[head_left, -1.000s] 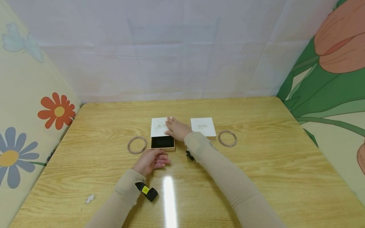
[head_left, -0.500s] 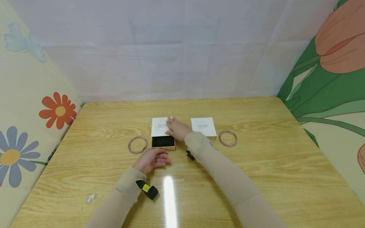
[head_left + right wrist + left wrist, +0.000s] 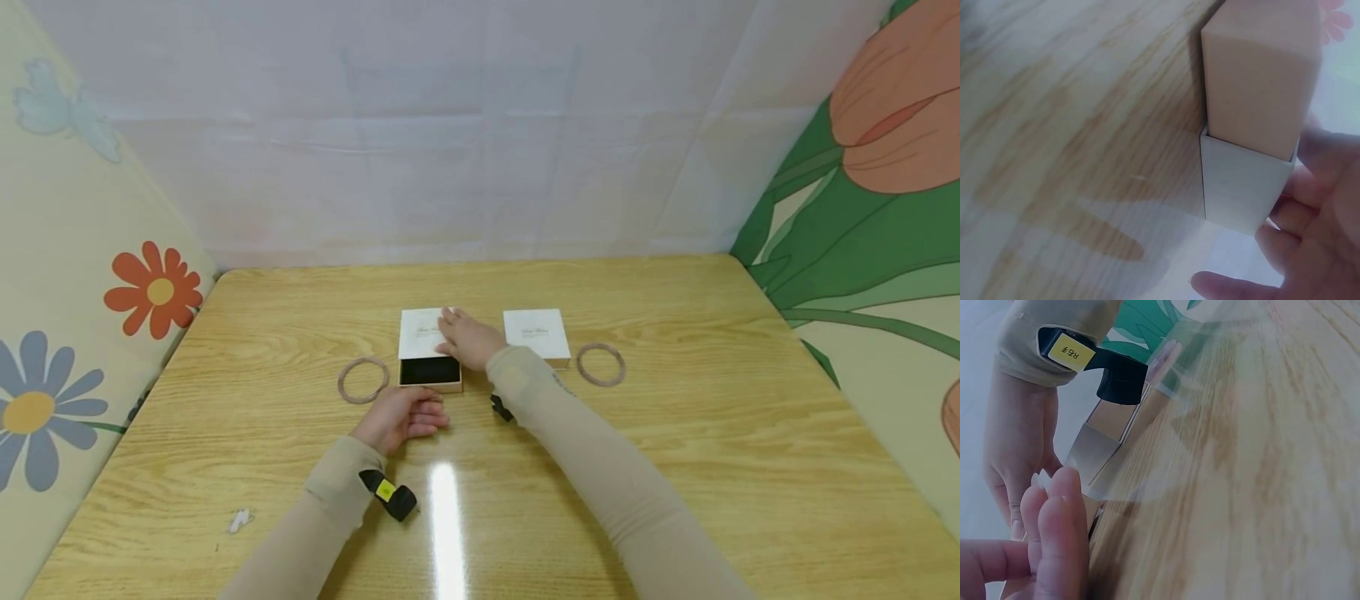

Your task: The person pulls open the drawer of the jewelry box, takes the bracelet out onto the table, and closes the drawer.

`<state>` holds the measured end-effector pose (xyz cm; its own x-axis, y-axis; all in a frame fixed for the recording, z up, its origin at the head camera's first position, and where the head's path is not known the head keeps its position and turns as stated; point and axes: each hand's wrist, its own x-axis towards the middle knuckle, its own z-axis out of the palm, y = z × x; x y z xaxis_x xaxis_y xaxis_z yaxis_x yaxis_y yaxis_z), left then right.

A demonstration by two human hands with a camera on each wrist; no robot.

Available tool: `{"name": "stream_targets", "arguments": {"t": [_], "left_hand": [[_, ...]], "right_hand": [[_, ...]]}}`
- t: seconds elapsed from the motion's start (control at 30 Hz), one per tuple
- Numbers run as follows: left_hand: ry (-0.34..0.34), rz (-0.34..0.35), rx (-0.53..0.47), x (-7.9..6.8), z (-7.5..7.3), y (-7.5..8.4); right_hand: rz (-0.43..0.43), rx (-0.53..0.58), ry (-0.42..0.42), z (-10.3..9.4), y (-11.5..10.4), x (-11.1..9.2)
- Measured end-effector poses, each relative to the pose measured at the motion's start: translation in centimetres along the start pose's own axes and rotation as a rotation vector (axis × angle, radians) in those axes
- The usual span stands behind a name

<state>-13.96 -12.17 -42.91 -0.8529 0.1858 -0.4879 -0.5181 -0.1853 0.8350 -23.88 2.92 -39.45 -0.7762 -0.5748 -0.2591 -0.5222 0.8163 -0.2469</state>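
A white box sleeve (image 3: 420,335) with small lettering lies mid-table, its pinkish-brown drawer (image 3: 450,387) partly out toward me; the drawer shows a black lining. My left hand (image 3: 401,421) is at the drawer's front, thumb right at the front edge, other fingers loosely bent below it. My right hand (image 3: 472,340) rests palm down over the sleeve's right end, fingers spread across the top. The right wrist view shows the side of the drawer (image 3: 1260,87) sticking out of the sleeve (image 3: 1241,184), fingers along its upper edge.
A second white box (image 3: 537,335) stands to the right, just beyond my right wrist. One pinkish-brown ring-shaped bangle (image 3: 342,385) lies left of the first box, and another bangle (image 3: 601,385) right of the second. A small white scrap (image 3: 240,521) lies at the front left.
The drawer has slid slightly deeper into the sleeve, away from me, and my left hand has moved forward with it. My right hand stays in place on the sleeve.
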Motion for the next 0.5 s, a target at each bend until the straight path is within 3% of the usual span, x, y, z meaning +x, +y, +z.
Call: {"name": "stream_targets", "arguments": {"t": [0.5], "left_hand": [[0.003, -0.002, -0.002, 0.4, -0.1, 0.03]], "right_hand": [[-0.021, -0.015, 0.015, -0.06, 0.04, 0.03]]}}
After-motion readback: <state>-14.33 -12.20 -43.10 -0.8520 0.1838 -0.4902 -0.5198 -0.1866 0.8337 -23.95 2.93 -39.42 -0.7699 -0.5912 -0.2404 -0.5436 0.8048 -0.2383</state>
